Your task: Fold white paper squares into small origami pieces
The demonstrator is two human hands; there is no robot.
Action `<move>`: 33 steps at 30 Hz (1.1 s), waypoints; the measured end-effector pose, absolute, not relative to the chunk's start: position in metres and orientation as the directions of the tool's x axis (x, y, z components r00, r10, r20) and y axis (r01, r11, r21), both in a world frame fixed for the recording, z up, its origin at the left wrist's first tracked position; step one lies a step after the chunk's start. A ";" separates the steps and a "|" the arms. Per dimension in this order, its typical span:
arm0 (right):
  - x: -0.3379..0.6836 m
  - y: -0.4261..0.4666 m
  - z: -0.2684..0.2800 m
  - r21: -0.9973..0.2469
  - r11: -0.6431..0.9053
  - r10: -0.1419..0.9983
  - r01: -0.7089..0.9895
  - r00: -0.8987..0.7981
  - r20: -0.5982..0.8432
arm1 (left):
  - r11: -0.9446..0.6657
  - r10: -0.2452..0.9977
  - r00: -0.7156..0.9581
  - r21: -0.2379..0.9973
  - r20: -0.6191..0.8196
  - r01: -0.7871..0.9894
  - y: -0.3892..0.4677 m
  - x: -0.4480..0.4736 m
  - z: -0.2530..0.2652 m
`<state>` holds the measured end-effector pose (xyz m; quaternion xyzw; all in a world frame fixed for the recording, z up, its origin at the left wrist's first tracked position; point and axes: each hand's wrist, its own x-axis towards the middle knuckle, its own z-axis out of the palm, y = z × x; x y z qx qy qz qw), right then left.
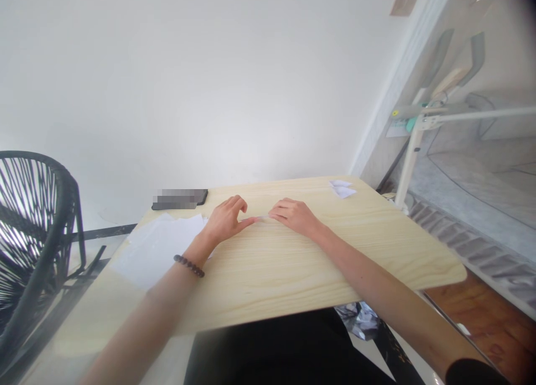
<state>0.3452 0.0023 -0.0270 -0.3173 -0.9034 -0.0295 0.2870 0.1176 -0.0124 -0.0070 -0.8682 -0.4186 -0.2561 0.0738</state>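
Both hands meet at a small piece of white paper on the table

The small piece of white paper (263,216) lies between the two hands, low over the pale wooden table (301,279), showing only as a thin sliver. The left hand (226,219) has its thumb stretched out to the paper's near left end, while the index finger curls above it, leaving a clear gap between the two. The right hand (295,215) has its fingers bunched together, tips touching the paper's right end; its thumb is hidden, so whether it pinches the paper cannot be told.

Left of the left fingers, partly under that wrist, are loose white sheets (154,245); beyond these, toward the wall, is a flat black object (203,196), mostly blurred out. A dark beaded bracelet (189,265) circles the left wrist. To the right of the right fingers and farther off, folded white papers (342,188) lie near the far edge of the table. Nearer the body than the fingers, below the table's near edge, is crumpled silvery material (360,321); whether it is a bag with contents cannot be seen.
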 end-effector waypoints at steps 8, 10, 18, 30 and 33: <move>0.348 -0.003 -0.028 -0.216 0.795 0.602 0.567 -0.692 0.397 | -0.706 0.700 0.649 0.154 0.296 0.691 -0.009 0.115 -0.019; 0.349 -0.002 -0.029 -0.250 0.758 0.647 0.603 -0.642 0.412 | -0.688 0.720 0.632 0.171 0.288 0.706 -0.007 0.114 -0.024; 0.338 -0.001 -0.036 -0.427 0.702 0.712 0.570 -0.573 0.406 | -0.712 0.702 0.663 0.236 0.261 0.661 -0.009 0.115 -0.027; 0.339 -0.001 -0.039 -0.565 0.657 0.744 0.500 -0.548 0.381 | -0.670 0.741 0.612 0.373 0.279 0.642 -0.011 0.122 -0.027; 0.338 -0.004 -0.036 -0.590 0.646 0.752 0.485 -0.537 0.382 | -0.686 0.727 0.611 0.362 0.313 0.631 -0.013 0.122 -0.027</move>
